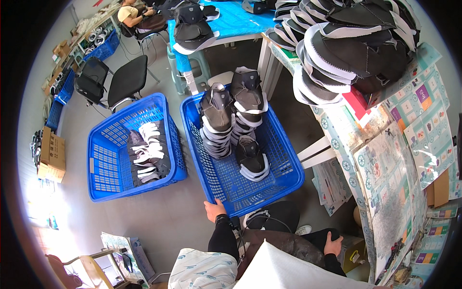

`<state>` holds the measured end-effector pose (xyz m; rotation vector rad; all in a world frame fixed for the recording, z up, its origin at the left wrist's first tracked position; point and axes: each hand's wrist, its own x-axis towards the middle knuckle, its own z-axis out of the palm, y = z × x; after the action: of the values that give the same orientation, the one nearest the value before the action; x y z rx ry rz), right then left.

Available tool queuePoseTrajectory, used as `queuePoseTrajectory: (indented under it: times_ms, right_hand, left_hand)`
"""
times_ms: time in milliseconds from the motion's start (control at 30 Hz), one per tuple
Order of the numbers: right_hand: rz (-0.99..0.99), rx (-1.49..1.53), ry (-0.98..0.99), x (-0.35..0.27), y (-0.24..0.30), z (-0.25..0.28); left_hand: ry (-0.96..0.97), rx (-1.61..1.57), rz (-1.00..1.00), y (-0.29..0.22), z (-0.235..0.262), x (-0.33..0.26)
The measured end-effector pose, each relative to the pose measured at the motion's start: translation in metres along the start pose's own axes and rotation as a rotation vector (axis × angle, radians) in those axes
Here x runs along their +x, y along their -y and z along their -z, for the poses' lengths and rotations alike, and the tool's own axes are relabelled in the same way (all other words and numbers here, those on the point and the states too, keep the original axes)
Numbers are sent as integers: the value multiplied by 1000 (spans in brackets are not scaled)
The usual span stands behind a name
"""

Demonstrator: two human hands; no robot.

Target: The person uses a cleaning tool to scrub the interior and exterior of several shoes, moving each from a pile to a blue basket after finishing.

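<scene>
Clasping the near-left corner of a blue basket (pixel 284 166) stretching ahead, the left hand (pixel 215 210) sits nearer its shoe uppers (pixel 250 155); the right hand (pixel 333 244) curls well apart, grip unclear.

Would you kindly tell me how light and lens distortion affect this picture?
Head view: glare whitens the lower-left edge; head view: the patterned table curves along the right side; head view: the left hand on the blue basket looks reasonably clear.
</scene>
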<state>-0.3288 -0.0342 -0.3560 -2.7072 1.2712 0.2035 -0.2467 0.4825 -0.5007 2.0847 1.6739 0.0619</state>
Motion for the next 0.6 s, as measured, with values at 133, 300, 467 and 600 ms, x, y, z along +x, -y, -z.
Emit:
queuePoseTrajectory:
  times_ms: [133,300,467,600]
  right_hand:
    - [1,-5,-14,0,2,1]
    - [26,4,-22,0,2,1]
    - [16,-20,-54,7,-5,-8]
    - [30,-16,-45,3,-3,-7]
  left_hand:
    - [-10,-7,-17,-2,-2,1]
    - [0,4,-14,15,3,-1]
    - [14,-22,-27,1,-3,-3]
    - [-20,-18,-31,6,0,2]
